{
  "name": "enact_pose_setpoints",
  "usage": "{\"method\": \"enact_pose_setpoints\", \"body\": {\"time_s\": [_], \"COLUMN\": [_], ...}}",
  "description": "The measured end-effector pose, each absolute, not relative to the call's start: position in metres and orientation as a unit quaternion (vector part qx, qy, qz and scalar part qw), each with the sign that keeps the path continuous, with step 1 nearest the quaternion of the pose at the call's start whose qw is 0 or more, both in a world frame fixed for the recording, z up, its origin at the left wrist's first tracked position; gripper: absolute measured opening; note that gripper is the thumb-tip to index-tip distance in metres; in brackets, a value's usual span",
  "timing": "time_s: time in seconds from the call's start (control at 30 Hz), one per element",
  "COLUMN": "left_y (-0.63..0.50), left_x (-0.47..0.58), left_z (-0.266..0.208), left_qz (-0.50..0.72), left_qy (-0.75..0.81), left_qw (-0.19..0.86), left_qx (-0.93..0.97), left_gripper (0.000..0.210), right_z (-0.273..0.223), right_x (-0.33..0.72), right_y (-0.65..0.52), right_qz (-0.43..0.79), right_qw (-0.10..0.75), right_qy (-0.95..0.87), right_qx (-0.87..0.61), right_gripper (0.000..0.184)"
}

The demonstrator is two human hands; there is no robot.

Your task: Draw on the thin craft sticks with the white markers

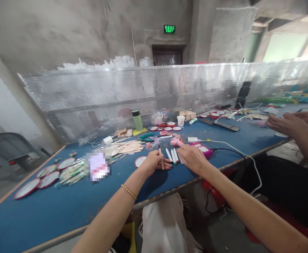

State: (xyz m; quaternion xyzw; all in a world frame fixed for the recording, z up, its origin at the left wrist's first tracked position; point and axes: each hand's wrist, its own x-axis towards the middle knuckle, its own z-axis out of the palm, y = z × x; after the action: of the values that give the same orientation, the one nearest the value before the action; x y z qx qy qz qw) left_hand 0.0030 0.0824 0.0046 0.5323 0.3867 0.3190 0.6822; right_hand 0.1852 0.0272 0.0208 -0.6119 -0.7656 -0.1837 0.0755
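Observation:
My left hand is closed on a flat wooden craft stick, held upright over the table's front part. Several white markers with coloured tips lie just right of it. My right hand is palm down at the right end of the markers, fingers bent and partly hidden. Its fingertips are beside a pink object and the end marker; what they grip, if anything, cannot be made out. A white round disc with a red rim sits partly behind my left hand.
Wooden sticks, green-handled pliers and a green bottle are farther back. A purple box and white cable lie right. More red-rimmed discs sit left. Another person's hands are at far right.

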Motion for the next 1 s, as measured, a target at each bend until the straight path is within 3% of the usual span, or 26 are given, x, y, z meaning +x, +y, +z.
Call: {"method": "enact_pose_setpoints", "body": {"time_s": [0.73,0.9,1.0], "left_y": [0.087,0.09,0.092], "left_x": [-0.002,-0.002,-0.002], "left_z": [0.017,0.013,0.011], "left_qz": [0.424,0.425,0.423], "left_qy": [0.414,0.415,0.423], "left_qw": [0.623,0.615,0.604], "left_qx": [0.511,0.519,0.527], "left_gripper": [0.015,0.016,0.016], "right_z": [0.013,0.029,0.031], "right_x": [0.182,0.198,0.2], "right_y": [0.082,0.073,0.066], "right_qz": [-0.217,-0.227,-0.206], "right_qw": [-0.019,0.046,0.011], "right_qy": [-0.871,-0.828,-0.824], "right_qx": [-0.441,-0.51,-0.527], "right_gripper": [0.022,0.026,0.025]}}
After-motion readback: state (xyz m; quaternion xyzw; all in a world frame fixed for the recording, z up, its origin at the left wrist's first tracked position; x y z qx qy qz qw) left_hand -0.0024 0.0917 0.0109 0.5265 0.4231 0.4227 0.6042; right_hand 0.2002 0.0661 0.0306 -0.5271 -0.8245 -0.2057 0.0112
